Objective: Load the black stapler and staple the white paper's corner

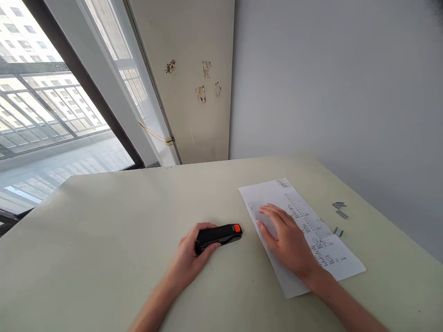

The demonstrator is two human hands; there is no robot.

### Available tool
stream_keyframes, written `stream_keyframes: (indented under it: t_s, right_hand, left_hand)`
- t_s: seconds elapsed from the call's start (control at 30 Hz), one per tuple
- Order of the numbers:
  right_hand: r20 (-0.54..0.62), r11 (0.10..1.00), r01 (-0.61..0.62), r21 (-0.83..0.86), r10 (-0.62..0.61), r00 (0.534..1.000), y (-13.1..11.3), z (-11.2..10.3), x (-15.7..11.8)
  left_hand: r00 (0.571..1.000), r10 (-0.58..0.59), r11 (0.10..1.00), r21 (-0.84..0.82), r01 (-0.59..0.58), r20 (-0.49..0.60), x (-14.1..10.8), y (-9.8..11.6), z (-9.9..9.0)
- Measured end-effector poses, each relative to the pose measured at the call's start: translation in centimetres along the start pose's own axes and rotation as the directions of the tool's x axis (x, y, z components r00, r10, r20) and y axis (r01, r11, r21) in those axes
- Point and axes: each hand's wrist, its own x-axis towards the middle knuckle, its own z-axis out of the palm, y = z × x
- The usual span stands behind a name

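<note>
A black stapler (218,236) with an orange patch at its front end lies in the grip of my left hand (192,249), thumb along the near side and fingers behind it. Its front end points right, toward the printed paper (325,235). Over the paper's left part rests my right hand (289,240), fingers stretched and thumb apart, holding nothing. I cannot tell how firmly its palm touches the sheet. Part of the paper's print is hidden under that hand and wrist.
Several strips of staples (342,214) lie right of the paper, one by its edge. The pale table (121,240) meets a grey wall (332,83) on the right. Behind it stand a beige panel (194,120) with worn patches and a glass window (51,106) at the left.
</note>
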Motion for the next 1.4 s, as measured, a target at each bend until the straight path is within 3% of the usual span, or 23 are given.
stream_keyframes:
  t_s: [0.13, 0.3, 0.43, 0.53, 0.6, 0.67, 0.8, 0.97, 1.23, 1.4]
  right_hand:
    - [0.203, 0.956, -0.146, 0.254, 0.095, 0.975, -2.0, -0.8, -0.1]
    - [0.529, 0.756, -0.441, 0.483, 0.15, 0.835, -3.6, -1.0, -0.2]
    - [0.617, 0.696, -0.516, 0.5, 0.133, 0.776, -3.7, -0.8, -0.2]
    - [0.63, 0.718, -0.509, 0.475, 0.126, 0.766, -3.4, -0.7, -0.2]
    - [0.637, 0.729, -0.514, 0.452, 0.139, 0.758, -3.3, -0.6, -0.2]
    - [0.641, 0.73, -0.527, 0.435, 0.159, 0.751, -3.1, -0.5, -0.2]
    - [0.631, 0.714, -0.542, 0.442, 0.182, 0.754, -3.2, -0.3, -0.1]
    - [0.61, 0.707, -0.527, 0.47, 0.171, 0.773, -3.2, -0.2, -0.2]
    - [0.603, 0.741, -0.493, 0.456, 0.15, 0.783, -4.1, -0.7, -0.5]
    - [0.476, 0.87, -0.277, 0.407, 0.057, 0.877, -4.8, -0.3, -0.7]
  left_hand:
    - [0.997, 0.034, 0.999, -0.02, -0.033, 0.076, -0.3, 0.3, 0.4]
    - [0.991, 0.046, 0.998, -0.046, -0.04, 0.122, -0.6, 0.9, 0.8]
    - [0.992, 0.07, 0.989, -0.137, -0.055, 0.103, -0.8, 1.4, 1.0]
    - [0.998, 0.068, 0.945, -0.322, -0.058, 0.02, -0.7, 1.3, 1.3]
    - [0.996, -0.027, 0.896, -0.443, -0.013, -0.084, -0.4, 1.0, 1.4]
    - [0.969, -0.15, 0.844, -0.535, 0.021, -0.198, 0.0, 0.5, 1.4]
    - [0.897, -0.283, 0.778, -0.628, 0.008, -0.34, 0.5, -0.5, 0.6]
    - [0.871, -0.342, 0.728, -0.685, 0.009, -0.353, 0.7, -0.8, -0.8]
    - [0.91, -0.344, 0.727, -0.679, 0.102, -0.231, 1.1, -1.1, -1.9]
    - [0.95, -0.284, 0.72, -0.683, 0.124, -0.127, 1.0, -1.1, -1.5]
